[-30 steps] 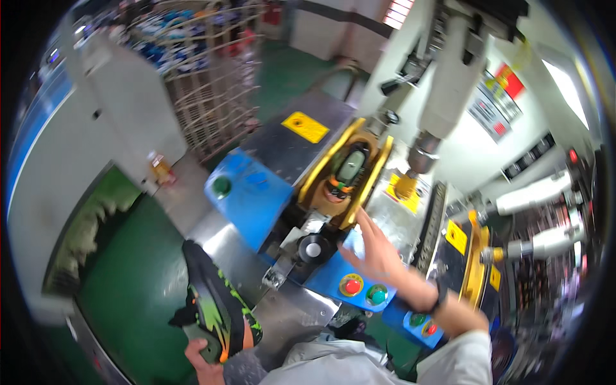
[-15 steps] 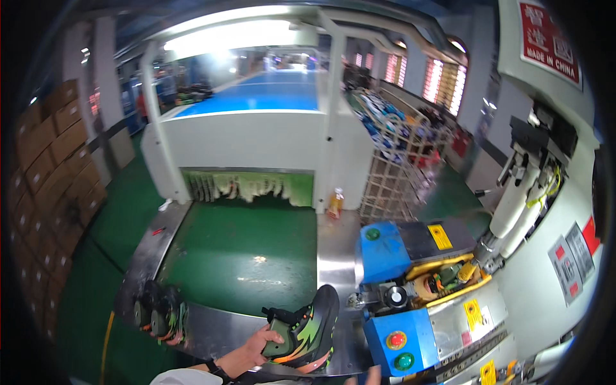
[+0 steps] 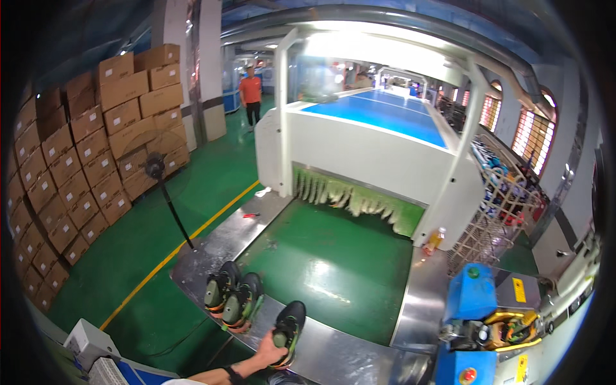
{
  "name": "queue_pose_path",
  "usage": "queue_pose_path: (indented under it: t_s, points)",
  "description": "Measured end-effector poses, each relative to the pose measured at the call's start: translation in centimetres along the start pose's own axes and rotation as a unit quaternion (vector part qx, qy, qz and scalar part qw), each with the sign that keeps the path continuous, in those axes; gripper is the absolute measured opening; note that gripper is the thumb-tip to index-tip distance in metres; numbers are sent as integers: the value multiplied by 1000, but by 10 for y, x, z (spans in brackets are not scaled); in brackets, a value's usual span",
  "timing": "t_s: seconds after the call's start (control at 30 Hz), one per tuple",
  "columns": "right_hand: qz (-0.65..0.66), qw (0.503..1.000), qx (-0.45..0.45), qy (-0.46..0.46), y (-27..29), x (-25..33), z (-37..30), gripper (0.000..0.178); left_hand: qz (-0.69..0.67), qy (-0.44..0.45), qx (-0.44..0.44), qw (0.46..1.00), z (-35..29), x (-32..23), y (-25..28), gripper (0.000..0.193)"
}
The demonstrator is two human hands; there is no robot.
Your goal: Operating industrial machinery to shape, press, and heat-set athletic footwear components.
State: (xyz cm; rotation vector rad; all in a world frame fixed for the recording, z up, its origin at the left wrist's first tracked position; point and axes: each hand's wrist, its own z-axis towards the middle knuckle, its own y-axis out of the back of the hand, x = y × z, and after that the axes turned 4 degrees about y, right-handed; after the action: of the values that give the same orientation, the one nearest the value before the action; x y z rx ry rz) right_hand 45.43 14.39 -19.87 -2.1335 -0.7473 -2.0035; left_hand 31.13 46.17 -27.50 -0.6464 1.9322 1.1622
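The shoe (image 3: 288, 324), a black one with green and orange trim, now stands on the steel lip at the near end of the conveyor, at about six o'clock in the view, with the person's left hand (image 3: 269, 355) wrapped around its heel end. Half a second ago it was tilted up in that hand over the same edge, and a second ago it was held low beside the blue press, so it has been carried across and brought down onto the line. The grip looks closed around the heel, fingers curled on it, not yet let go. Just beside it, at about eight o'clock from it, a pair of matching shoes (image 3: 232, 295) stands side by side on the same steel lip, close to the held shoe but apart from it. Beyond them the green belt (image 3: 333, 269) runs toward twelve o'clock into the white tunnel oven (image 3: 366, 151) with its fringe of green strips. At four o'clock sits the blue press (image 3: 471, 301) with yellow fittings. The right hand is out of sight now, though a second ago it reached toward the press. A stack of cardboard boxes (image 3: 83, 147) and a standing fan (image 3: 156, 168) fill the nine to ten o'clock side.
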Motion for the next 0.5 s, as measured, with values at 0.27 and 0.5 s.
queue_pose_path:
  t_s: [0.27,0.5]
  points:
    - [-26,930,364,48,-295,89,84,97,-281,9,136,950,20,32,-30,72]
    - [-208,943,257,42,-481,36,41,102,-18,-72,138,988,21,101,-67,67]
